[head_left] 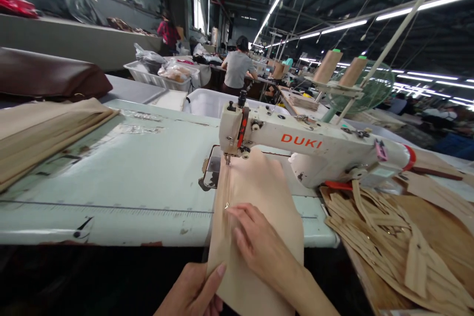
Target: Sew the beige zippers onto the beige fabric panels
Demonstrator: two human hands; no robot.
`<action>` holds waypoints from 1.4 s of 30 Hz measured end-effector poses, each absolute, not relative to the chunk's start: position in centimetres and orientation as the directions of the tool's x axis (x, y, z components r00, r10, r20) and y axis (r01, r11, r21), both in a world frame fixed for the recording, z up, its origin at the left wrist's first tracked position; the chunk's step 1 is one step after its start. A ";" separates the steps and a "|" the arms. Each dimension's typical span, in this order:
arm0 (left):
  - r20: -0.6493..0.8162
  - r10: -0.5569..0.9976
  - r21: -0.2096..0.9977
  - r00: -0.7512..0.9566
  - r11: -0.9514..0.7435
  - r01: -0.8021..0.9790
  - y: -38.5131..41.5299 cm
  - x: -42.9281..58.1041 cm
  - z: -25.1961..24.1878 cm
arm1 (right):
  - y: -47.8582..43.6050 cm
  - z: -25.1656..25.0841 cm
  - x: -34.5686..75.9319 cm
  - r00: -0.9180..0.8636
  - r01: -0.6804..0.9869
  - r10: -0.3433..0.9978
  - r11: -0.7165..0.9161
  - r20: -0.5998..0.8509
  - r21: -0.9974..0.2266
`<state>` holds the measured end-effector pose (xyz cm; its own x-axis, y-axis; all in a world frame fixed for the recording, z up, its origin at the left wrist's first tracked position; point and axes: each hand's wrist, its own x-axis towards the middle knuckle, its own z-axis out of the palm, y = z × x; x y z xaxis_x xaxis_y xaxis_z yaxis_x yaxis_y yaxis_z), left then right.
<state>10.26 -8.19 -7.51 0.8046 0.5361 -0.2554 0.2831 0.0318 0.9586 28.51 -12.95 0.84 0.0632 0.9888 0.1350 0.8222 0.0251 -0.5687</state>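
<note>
Pinching with the left hand [198, 286] a beige panel [262, 182] lying over the bench [159, 173] edge and under the sewing machine [272, 131]; resting the right hand [257, 239], slightly spread, on it beside the zip pull [227, 206].

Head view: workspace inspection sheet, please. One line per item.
Surface: pale green table, paint chipped, ruler marking near the front edge.
Job's things: tan panel with zipper, under the foot of the sewing machine.
Clutter: tan stack at left, tan strips heaped at right.
Grips: left grip pinches the panel's near left edge; right grip rests on it beside the zipper pull.
Cables: thin cords hanging overhead.
Surroundings: person in grey shirt, another in red, green fan.
</note>
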 end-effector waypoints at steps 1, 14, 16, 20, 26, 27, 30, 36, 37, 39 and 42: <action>-0.245 0.541 0.959 0.805 0.011 0.284 -8.3 10.4 -7.6 | -12.6 0.4 28.3 0.085 0.845 0.988 -0.001 0.131 -0.535; -0.278 0.475 0.957 0.835 0.060 0.284 -8.5 10.9 -7.3 | -12.7 1.1 29.3 0.026 0.865 0.996 0.023 0.089 -0.501; -0.259 0.463 0.962 0.848 0.050 0.267 -8.6 11.1 -6.4 | -15.1 0.4 28.9 -0.111 0.846 0.993 0.116 0.041 -0.520; 0.129 0.512 0.906 0.849 -0.408 0.109 -7.8 10.5 -4.9 | -17.2 -2.1 27.8 -0.142 0.858 0.986 0.164 0.083 -0.487; 0.093 0.707 0.886 0.701 -0.380 0.267 -5.2 8.2 -6.2 | -16.3 0.3 28.6 0.107 0.655 0.993 -0.039 0.041 -0.755; -0.043 0.728 0.912 0.684 -0.251 0.325 -5.0 8.2 -6.5 | -16.2 1.0 28.8 0.106 0.629 0.994 -0.044 0.030 -0.776; -0.307 0.653 0.950 0.692 0.172 0.260 -5.1 8.8 -6.6 | -16.0 2.2 28.8 0.036 0.626 0.998 0.021 0.056 -0.780; -0.263 0.571 0.868 0.778 0.493 -0.069 -6.0 10.3 -4.8 | -15.6 0.9 27.9 0.006 0.687 0.997 0.054 0.080 -0.725; -0.255 0.566 0.861 0.784 0.502 -0.083 -6.0 10.4 -4.7 | -15.6 0.7 27.8 0.006 0.691 0.997 0.054 0.080 -0.720; -0.250 0.556 0.850 0.793 0.518 -0.095 -5.9 10.4 -4.6 | -15.6 0.6 27.6 0.011 0.698 0.997 0.049 0.079 -0.714; -0.257 0.536 0.833 0.804 0.544 -0.096 -5.7 10.3 -4.8 | -15.5 1.0 27.3 0.003 0.696 0.996 0.060 0.087 -0.716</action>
